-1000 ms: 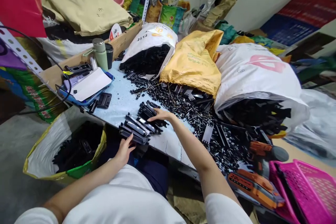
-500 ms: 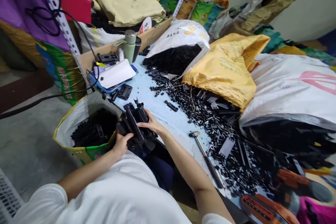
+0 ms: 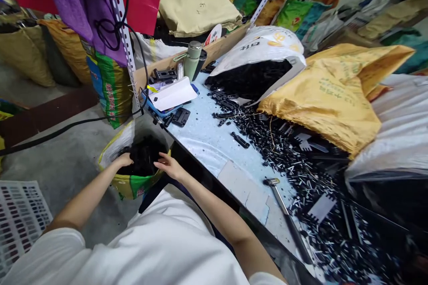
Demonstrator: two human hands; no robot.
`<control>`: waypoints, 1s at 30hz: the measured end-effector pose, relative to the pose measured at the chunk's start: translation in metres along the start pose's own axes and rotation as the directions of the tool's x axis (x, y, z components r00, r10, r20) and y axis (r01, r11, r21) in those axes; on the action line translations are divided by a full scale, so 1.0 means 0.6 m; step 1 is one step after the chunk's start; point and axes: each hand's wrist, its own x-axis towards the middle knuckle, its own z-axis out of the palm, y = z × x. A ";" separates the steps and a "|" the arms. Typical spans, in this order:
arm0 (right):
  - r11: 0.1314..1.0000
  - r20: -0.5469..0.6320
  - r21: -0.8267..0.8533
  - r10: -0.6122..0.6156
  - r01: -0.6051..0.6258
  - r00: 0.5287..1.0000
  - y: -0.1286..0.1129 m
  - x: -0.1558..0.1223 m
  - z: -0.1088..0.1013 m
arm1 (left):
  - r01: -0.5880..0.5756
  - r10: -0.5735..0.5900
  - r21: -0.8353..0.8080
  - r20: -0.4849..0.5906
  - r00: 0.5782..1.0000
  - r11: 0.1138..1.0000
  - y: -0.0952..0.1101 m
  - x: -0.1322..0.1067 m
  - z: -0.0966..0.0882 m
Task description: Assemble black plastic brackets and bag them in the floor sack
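An open woven sack [image 3: 129, 185], yellow and green outside and white inside, stands on the floor at the table's left edge. Dark black plastic parts [image 3: 143, 156] fill much of its mouth. My left hand [image 3: 125, 160] reaches in over the left side of the sack, against the black parts; its fingertips are hidden in the dark. On the opposite side, my right hand [image 3: 170, 166] hovers by the sack's rim with fingers apart and nothing in them.
A hammer [image 3: 287, 218] lies on the blue table [image 3: 200, 142] beside heaps of small black pieces [image 3: 267, 142]. White and yellow sacks [image 3: 327, 93] spill parts at the right. A green flask [image 3: 192, 61] and paper [image 3: 174, 93] stand at the back; a white plastic basket [image 3: 23, 218] sits left.
Both hands have moved left and down from the table edge to the sack. The black parts they held are now in the sack's mouth, and my right hand has let go. The view has swung left.
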 end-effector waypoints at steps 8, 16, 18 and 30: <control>0.912 -0.495 -0.374 -0.348 0.166 0.796 0.032 -0.235 -0.138 | -0.543 0.542 0.040 -0.156 0.826 0.839 0.168 -0.017 0.072; 0.591 -0.687 -0.712 -0.698 -0.380 0.201 0.143 -0.368 -0.295 | -0.863 0.826 0.015 -0.301 0.477 0.505 0.398 -0.035 0.167; 0.534 -0.683 -0.666 -0.718 -0.520 0.137 0.171 -0.387 -0.315 | -0.867 0.826 -0.003 -0.303 0.475 0.498 0.416 -0.032 0.187; 0.521 -0.707 -0.592 -0.702 -0.615 0.086 0.208 -0.387 -0.324 | -0.839 0.836 0.156 -0.296 0.463 0.521 0.439 -0.028 0.225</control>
